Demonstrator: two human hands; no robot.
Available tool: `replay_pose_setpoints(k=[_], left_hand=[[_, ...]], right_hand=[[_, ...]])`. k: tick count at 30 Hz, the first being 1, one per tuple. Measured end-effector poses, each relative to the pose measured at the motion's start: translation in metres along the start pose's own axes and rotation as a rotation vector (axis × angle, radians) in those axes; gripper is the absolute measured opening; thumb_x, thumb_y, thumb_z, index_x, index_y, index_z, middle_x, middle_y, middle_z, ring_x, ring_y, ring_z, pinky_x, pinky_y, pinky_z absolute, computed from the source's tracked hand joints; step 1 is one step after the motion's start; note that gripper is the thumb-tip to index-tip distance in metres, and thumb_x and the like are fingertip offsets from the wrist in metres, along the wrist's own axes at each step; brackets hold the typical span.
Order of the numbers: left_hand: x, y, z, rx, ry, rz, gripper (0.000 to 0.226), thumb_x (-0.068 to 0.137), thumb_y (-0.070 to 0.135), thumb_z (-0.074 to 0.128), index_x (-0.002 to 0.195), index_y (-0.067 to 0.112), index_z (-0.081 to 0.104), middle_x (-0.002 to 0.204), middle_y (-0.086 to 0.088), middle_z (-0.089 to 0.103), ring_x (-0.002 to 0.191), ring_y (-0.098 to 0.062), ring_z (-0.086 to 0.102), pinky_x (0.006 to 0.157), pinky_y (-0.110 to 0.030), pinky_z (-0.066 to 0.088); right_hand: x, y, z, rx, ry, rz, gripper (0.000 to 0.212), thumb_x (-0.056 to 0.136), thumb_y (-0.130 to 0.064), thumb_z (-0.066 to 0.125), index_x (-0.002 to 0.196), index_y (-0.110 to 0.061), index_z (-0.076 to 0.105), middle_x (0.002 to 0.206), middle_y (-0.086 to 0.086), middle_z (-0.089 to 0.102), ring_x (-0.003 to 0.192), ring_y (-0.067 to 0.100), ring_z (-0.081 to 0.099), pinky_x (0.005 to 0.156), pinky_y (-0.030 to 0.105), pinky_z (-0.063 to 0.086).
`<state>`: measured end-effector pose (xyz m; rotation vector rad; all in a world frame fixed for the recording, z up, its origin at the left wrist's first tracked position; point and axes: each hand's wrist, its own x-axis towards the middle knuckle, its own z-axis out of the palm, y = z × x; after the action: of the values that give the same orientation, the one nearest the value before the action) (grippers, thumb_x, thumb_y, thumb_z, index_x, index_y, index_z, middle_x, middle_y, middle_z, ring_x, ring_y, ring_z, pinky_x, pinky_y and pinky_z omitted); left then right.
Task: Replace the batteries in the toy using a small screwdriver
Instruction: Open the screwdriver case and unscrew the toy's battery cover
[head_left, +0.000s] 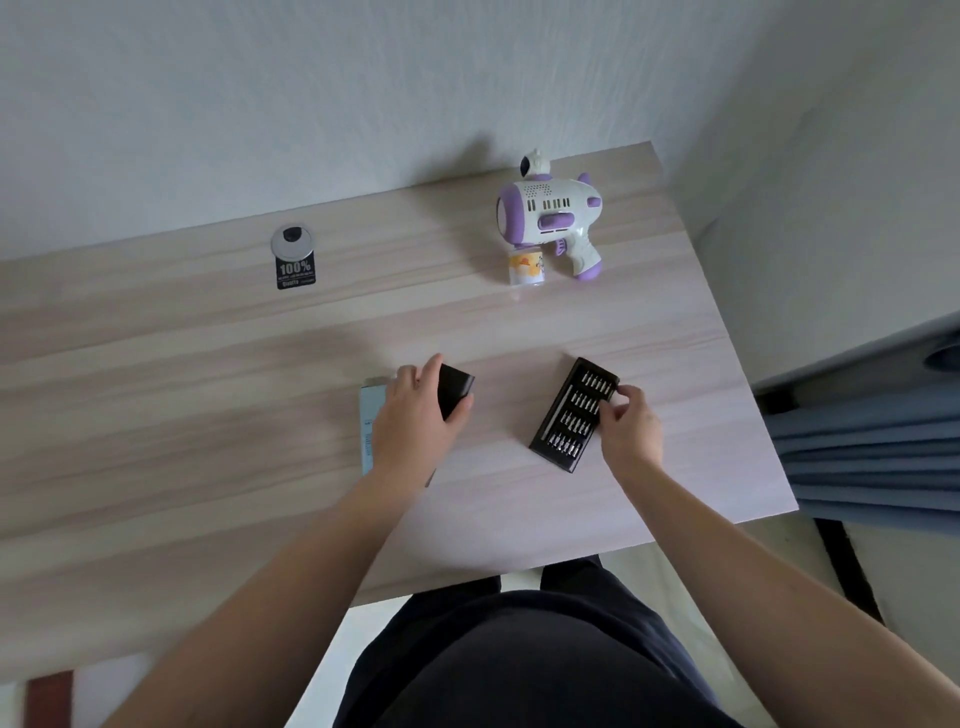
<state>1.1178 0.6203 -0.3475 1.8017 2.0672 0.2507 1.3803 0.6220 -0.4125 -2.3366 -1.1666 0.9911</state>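
Standing at a pale wood-grain table (208, 364), seen from above, both bare forearms reaching forward and slightly inward from the bottom corners.

Left hand (410, 421) palm down, wrist straight, fingers draped over a black sleeve (457, 392) and curled round its near side, thumb along the right edge: grasping the sleeve, which lies flat on the table. Beneath the hand and forearm, a pale blue box (368, 431), lying lengthwise toward the body, mostly covered.

Right hand (631, 428) bent at the wrist, knuckles up, fingertips (621, 393) pinched together at the upper right edge of an open black bit tray (574, 413). Touching the tray's rim there; cannot tell whether pinching a bit or only resting on the edge. Tray set diagonally, far end tipped to the right, rows of small metal bits showing, a long slim driver (555, 415) lying along its left side.

Toy (550, 218), a white and purple bubble gun with a small astronaut figure on top, lying on its side near the far edge, well apart from both hands, muzzle to the left, grip pointing toward the body. Small bottle (526, 267) with a yellow label just below its muzzle, touching or nearly so.

Further left, a round silver grommet (292, 241) with a black sticker (296, 273) just beside it.
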Motion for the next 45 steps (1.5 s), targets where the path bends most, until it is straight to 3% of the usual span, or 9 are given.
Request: replay_pose_setpoints(k=[7,10,14,18,21,28,35,41,45], left_hand=[[-0.006,-0.06,-0.015,0.054,-0.009,-0.277,0.057,0.089,0.052,0.052,0.136,0.025,0.037,0.116,-0.006,0.046,0.112,-0.028,0.047,0.077,-0.041,0.048],[-0.016,-0.079,-0.011,0.034,-0.037,-0.373,0.061,0.089,0.052,0.053,0.139,0.02,0.036,0.122,-0.01,0.046,0.115,-0.03,0.045,0.084,-0.044,0.046],[-0.024,-0.089,-0.007,-0.003,-0.057,-0.427,0.067,0.089,0.055,0.052,0.14,0.016,0.035,0.123,-0.013,0.046,0.114,-0.032,0.047,0.09,-0.044,0.044],[-0.023,-0.08,-0.007,0.012,-0.041,-0.374,0.06,0.088,0.056,0.052,0.134,0.02,0.039,0.118,-0.008,0.045,0.113,-0.027,0.044,0.078,-0.04,0.045],[-0.017,-0.072,-0.008,0.162,-0.067,-0.288,0.057,0.089,0.058,0.049,0.13,0.019,0.041,0.115,-0.006,0.047,0.109,-0.025,0.044,0.068,-0.036,0.043],[-0.009,-0.068,0.001,0.372,-0.034,-0.094,0.058,0.088,0.061,0.048,0.121,0.014,0.051,0.104,-0.01,0.055,0.096,-0.029,0.053,0.076,-0.037,0.044],[-0.003,-0.066,0.009,0.367,-0.01,-0.092,0.059,0.086,0.06,0.051,0.13,0.02,0.047,0.106,-0.012,0.052,0.092,-0.03,0.053,0.07,-0.038,0.045],[-0.003,-0.067,0.015,0.424,0.081,-0.052,0.065,0.08,0.063,0.058,0.126,0.017,0.054,0.102,-0.013,0.055,0.091,-0.031,0.053,0.07,-0.038,0.044],[-0.006,-0.046,0.022,0.482,0.145,0.227,0.055,0.081,0.05,0.062,0.123,0.015,0.057,0.114,-0.011,0.058,0.096,-0.03,0.055,0.076,-0.038,0.043]], right_hand=[[-0.006,-0.02,0.012,-0.041,-0.054,-0.121,0.026,0.096,-0.021,0.046,0.118,-0.013,0.058,0.108,0.009,0.064,0.092,0.026,0.06,0.074,0.035,0.049],[-0.011,-0.027,0.021,-0.068,-0.062,-0.174,0.025,0.097,-0.02,0.046,0.116,-0.013,0.06,0.107,0.008,0.063,0.086,0.021,0.056,0.069,0.028,0.04],[-0.021,-0.036,0.031,-0.091,-0.074,-0.206,0.024,0.098,-0.019,0.046,0.116,-0.014,0.061,0.108,0.006,0.06,0.083,0.018,0.053,0.069,0.027,0.039],[-0.026,-0.04,0.037,-0.107,-0.08,-0.232,0.024,0.097,-0.019,0.046,0.115,-0.014,0.062,0.108,0.006,0.061,0.083,0.018,0.052,0.069,0.027,0.039],[-0.027,-0.041,0.039,-0.115,-0.093,-0.233,0.023,0.097,-0.019,0.047,0.114,-0.014,0.062,0.106,0.005,0.062,0.083,0.018,0.054,0.068,0.026,0.039],[-0.031,-0.036,0.04,-0.062,-0.14,-0.264,0.018,0.093,-0.019,0.054,0.108,-0.016,0.063,0.097,0.002,0.065,0.085,0.021,0.06,0.071,0.031,0.048],[-0.034,-0.034,0.036,-0.034,-0.137,-0.283,0.017,0.092,-0.019,0.057,0.107,-0.016,0.065,0.095,0.002,0.063,0.081,0.02,0.06,0.071,0.032,0.05],[-0.038,-0.039,0.029,-0.016,-0.147,-0.332,0.012,0.093,-0.018,0.059,0.096,-0.02,0.069,0.089,-0.001,0.057,0.067,0.005,0.054,0.058,0.012,0.039],[-0.042,-0.044,0.03,-0.017,-0.163,-0.354,0.013,0.092,-0.017,0.061,0.098,-0.019,0.072,0.09,-0.002,0.056,0.064,0.001,0.052,0.056,0.005,0.038]])
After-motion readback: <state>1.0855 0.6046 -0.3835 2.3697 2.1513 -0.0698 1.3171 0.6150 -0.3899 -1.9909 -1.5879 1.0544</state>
